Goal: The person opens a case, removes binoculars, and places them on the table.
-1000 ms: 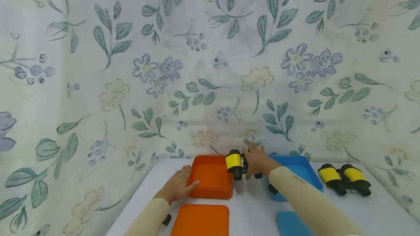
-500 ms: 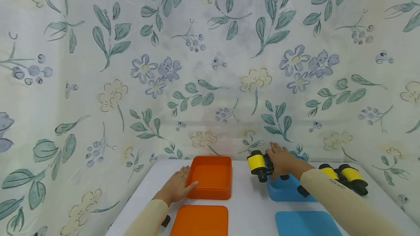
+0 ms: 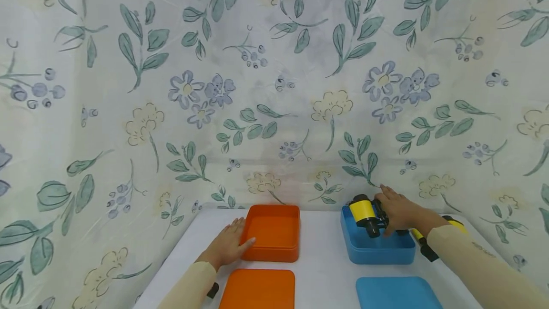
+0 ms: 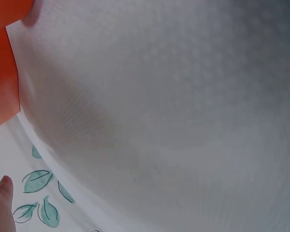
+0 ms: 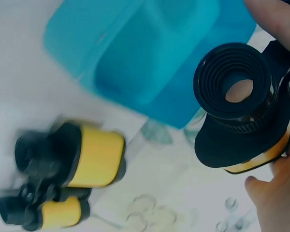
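Black-and-yellow binoculars hang above the blue box, gripped by my right hand. Seen from the right wrist, one eyepiece faces the camera, and the fingers cover part of the barrel. My left hand lies along the left side of the open orange box, its fingers straight and the thumb by the near-left corner. Only a bit of that hand shows at the lower left of the left wrist view, with the orange box at the upper left.
A second pair of binoculars rests on the white table right of the blue box, partly behind my right forearm in the head view. An orange flat panel and a blue flat panel lie nearer. A flowered cloth stands behind.
My right hand has carried the binoculars rightward, from beside the orange box to over the blue box. The left hand has stayed beside the orange box.
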Motion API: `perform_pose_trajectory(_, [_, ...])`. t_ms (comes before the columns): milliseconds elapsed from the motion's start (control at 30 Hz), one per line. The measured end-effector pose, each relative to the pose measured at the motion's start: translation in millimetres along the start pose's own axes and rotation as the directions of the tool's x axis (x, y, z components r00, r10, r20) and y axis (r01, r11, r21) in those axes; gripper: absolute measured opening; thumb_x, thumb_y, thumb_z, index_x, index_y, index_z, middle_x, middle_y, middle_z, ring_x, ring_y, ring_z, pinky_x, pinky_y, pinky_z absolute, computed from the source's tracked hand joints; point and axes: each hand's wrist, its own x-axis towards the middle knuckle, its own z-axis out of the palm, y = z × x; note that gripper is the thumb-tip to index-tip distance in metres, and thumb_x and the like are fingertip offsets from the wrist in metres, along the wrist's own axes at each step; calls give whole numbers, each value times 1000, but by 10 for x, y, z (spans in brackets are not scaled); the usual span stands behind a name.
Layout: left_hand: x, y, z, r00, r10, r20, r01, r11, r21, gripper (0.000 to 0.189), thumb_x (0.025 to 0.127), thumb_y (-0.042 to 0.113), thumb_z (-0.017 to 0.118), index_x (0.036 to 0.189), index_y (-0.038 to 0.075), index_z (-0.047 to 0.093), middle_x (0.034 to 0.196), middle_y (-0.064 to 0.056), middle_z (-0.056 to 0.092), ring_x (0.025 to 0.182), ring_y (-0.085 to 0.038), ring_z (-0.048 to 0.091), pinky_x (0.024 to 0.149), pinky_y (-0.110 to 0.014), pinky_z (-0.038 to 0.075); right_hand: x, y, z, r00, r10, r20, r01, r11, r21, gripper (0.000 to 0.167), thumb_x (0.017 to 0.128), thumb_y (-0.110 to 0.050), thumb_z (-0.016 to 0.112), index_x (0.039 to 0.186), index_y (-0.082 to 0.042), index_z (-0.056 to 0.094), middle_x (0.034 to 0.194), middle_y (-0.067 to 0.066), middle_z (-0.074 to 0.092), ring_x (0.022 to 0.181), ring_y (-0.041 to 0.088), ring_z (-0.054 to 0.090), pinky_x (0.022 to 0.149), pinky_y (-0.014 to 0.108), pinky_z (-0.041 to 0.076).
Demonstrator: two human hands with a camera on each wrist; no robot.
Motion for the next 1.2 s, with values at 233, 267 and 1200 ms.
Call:
perform_pose_trajectory(233, [-5, -4, 5, 1000, 12, -9, -12, 1000, -20, 89, 94, 66, 39, 152, -1, 27, 156, -16, 29, 144, -33, 22, 115, -53, 16, -233, 264, -52, 1000, 20, 9, -20, 1000, 9, 112, 49, -44, 95, 136, 3, 41, 150, 37, 18, 136, 53, 19, 104, 70, 21])
perform_pose_trajectory(267, [-4, -2, 5, 1000, 16, -9, -16, 1000, -21, 89, 94, 66, 39, 152, -1, 27, 156, -16, 28, 144, -33, 22, 115, -53, 16, -268, 297, -59, 1000, 20, 5, -20, 1000, 10, 111, 50, -43, 95, 136, 2, 41, 150, 37, 19, 136, 53, 19, 104, 70, 21])
perform_pose_trajectory(1200, [2, 8, 15, 999, 26, -27, -27, 999, -24, 87, 95, 64, 41, 151, -2, 28, 155, -17, 29, 143, -35, 23, 114, -54, 17, -1064, 897, -21, 992, 127, 14, -127, 991, 35, 105, 41, -35, 96, 129, -2, 49, 145, 39, 25, 130, 60, 23, 97, 76, 22])
